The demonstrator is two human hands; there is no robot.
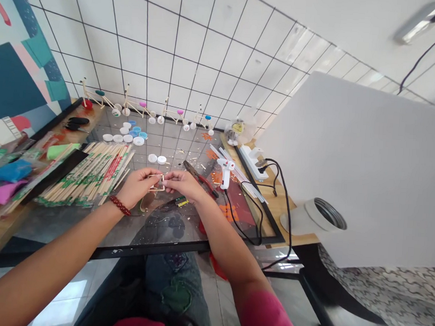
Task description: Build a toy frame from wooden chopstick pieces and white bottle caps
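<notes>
Near the middle of the glass-topped table, my left hand [140, 185] pinches a small frame of pale wooden sticks [158, 189] by its left side. Across from it, my right hand [182, 183] has its thumb and fingers closed at the frame's upper right side. Both hands are held just above the tabletop, close together. Beyond the hands lie two white bottle caps [157, 159]. Pliers with red handles [201, 178] rest beside my right hand. A white glue gun [225, 172] stands farther right.
Bundled wooden chopsticks [86, 173] lie at left. Several small stick models with cap wheels [152, 113] line the back edge. At right are a power strip [253, 161], black cables [287, 202] and a white cylinder [316, 215]. A yellow-marked cutter [181, 201] lies near my hands.
</notes>
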